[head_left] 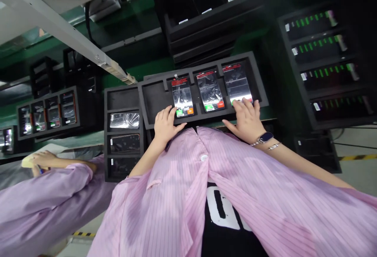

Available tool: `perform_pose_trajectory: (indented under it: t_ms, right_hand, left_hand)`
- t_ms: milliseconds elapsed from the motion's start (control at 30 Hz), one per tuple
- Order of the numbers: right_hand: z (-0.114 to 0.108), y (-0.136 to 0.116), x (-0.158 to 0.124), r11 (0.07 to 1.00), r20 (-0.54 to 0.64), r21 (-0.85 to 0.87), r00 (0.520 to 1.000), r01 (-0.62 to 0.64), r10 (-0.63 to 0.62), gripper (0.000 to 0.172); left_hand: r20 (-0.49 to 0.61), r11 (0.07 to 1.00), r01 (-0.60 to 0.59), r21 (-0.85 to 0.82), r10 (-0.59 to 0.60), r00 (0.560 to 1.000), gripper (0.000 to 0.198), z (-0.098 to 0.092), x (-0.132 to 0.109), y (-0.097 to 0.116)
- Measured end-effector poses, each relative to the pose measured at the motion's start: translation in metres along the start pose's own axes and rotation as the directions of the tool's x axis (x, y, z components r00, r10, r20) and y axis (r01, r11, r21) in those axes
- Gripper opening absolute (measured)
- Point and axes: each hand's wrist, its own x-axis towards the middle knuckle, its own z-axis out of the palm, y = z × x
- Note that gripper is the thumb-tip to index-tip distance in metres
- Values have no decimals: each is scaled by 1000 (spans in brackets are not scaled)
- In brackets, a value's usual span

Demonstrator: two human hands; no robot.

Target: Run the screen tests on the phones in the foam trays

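Observation:
A black foam tray [153,102] lies in front of me, holding three smartphones with lit screens under clear film. My left hand [165,126] rests over its front rim, thumb spread, with fingertips close to the left phone [183,94]. That screen shows red text above green and orange buttons. The middle phone [209,89] has green and red buttons. My right hand [246,119] is open with fingers apart, its fingertips over the lower end of the right phone [236,79]. Those fingers partly hide its buttons. The tray's leftmost slot holds no phone.
Beside the tray on the left, another tray [107,131] holds several dark phones. Stacked trays [203,25] stand behind. At right, a tray [308,112] holds phones showing green bars. A slanted white post [73,35] crosses the upper left. A co-worker's hand [44,159] is at far left.

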Motion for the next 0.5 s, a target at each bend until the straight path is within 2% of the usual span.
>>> perform_pose_trajectory:
  t_ms: [167, 400, 500]
  right_hand:
    - [-2, -4, 4, 1000, 3, 26, 1000, -17, 17, 76]
    - [6, -31, 28, 987, 71, 116, 991, 109, -118, 70]
    - [12, -36, 31, 984, 68, 116, 988, 132, -141, 71]
  left_hand:
    - [35, 1000, 23, 12, -24, 999, 79, -3, 1, 5]
    - [69, 997, 55, -50, -51, 996, 86, -12, 6, 9]
    - [80, 995, 88, -45, -84, 993, 78, -13, 9, 12]
